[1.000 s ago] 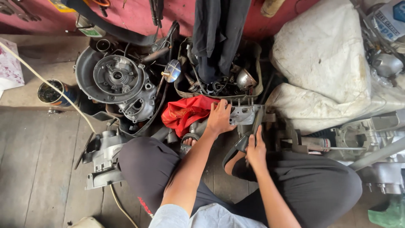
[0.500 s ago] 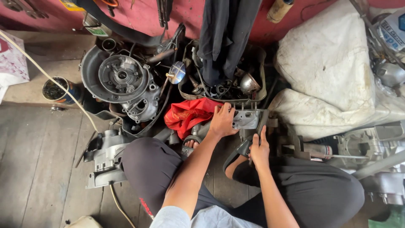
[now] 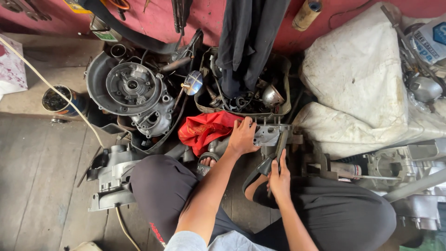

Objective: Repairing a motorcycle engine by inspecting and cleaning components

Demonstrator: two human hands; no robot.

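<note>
Left hand [image 3: 242,137] grips the grey metal engine part [image 3: 268,135], just right of the red rag [image 3: 204,129]; right hand [image 3: 280,179] clamps a dark tool [image 3: 280,148] against that part.

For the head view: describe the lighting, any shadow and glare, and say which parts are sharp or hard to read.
Head view: soft, even daylight, no hard shadows; the crate of parts under the hanging dark cloth sinks into shade; mild glare on the white sack; left hand, right hand and the grey metal part are sharp; edges bend slightly.
</note>
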